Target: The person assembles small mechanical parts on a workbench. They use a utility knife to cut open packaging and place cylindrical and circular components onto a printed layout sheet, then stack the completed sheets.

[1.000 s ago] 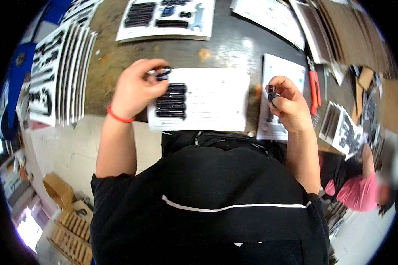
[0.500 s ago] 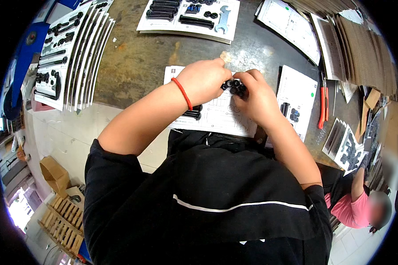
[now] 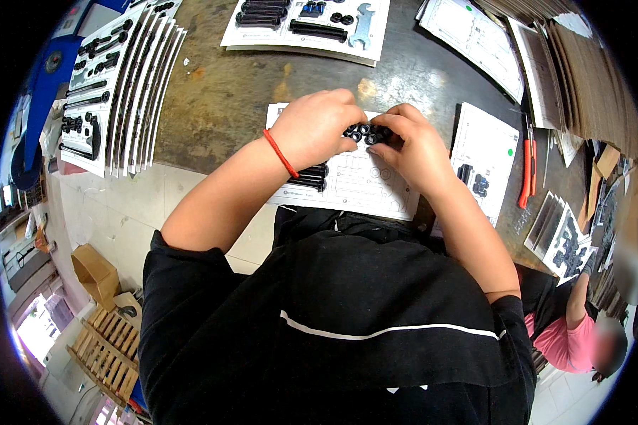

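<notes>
Both hands meet over a white printed card [image 3: 361,185] on the bench [image 3: 227,92]. Left hand [image 3: 315,127] and right hand [image 3: 411,145] each pinch, in a closed grip, black nuts [image 3: 365,132] clustered between their fingertips; black bolts [image 3: 308,177] lie just beneath the left wrist.

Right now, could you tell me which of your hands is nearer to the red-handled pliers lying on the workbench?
Right. The right hand sits between the red-handled pliers and the left hand, which is farther left across the white card.
</notes>
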{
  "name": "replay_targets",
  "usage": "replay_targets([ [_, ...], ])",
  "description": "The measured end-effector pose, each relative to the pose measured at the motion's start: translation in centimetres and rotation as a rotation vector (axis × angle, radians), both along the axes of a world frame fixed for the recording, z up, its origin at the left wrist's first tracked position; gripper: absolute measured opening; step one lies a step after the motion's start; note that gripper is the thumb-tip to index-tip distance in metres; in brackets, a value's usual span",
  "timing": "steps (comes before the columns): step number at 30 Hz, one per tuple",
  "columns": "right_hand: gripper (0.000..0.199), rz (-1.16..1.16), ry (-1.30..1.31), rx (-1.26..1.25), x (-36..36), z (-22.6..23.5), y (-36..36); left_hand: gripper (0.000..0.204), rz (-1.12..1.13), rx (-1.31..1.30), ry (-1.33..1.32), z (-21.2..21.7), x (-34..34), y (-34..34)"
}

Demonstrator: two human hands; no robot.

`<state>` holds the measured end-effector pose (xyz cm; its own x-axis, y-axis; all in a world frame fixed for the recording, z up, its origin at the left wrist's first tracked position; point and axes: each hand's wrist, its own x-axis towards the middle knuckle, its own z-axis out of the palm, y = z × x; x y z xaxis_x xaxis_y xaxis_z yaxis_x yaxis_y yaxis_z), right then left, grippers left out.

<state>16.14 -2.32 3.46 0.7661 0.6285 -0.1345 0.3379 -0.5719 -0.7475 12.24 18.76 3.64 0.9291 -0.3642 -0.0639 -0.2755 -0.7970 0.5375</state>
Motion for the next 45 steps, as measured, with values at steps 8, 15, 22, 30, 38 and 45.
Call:
replay_targets([
  [8, 0.044, 0.009, -0.047, 0.0, -0.4, 0.1, 0.1, 0.037, 0.017, -0.078, -0.001, -0.5, 0.0, 0.3],
  [15, 0.043, 0.003, 0.015, 0.016, 0.0, -0.4, -0.2, 0.038, -0.006, -0.082, -0.027, -0.7, 0.2, 0.6],
  [22, 0.043, 0.069, -0.007, 0.017, 0.4, -0.4, -0.2, 0.035, -0.036, -0.103, -0.008, -0.9, 0.5, 0.8],
  [30, 0.046, 0.048, 0.033, 0.031, 0.3, 0.5, -0.2, 0.036, -0.017, -0.137, -0.022, -1.0, 0.5, 0.8],
  [38, 0.036, 0.049, 0.016, 0.055, 0.4, -0.4, -0.4, 0.037, -0.037, -0.14, -0.038, -1.1, 0.5, 0.9],
  [45, 0.043, 0.084, -0.04, 0.083, 0.3, -0.6, -0.2, 0.037, -0.056, -0.147, -0.095, -1.8, 0.6, 0.9],
])
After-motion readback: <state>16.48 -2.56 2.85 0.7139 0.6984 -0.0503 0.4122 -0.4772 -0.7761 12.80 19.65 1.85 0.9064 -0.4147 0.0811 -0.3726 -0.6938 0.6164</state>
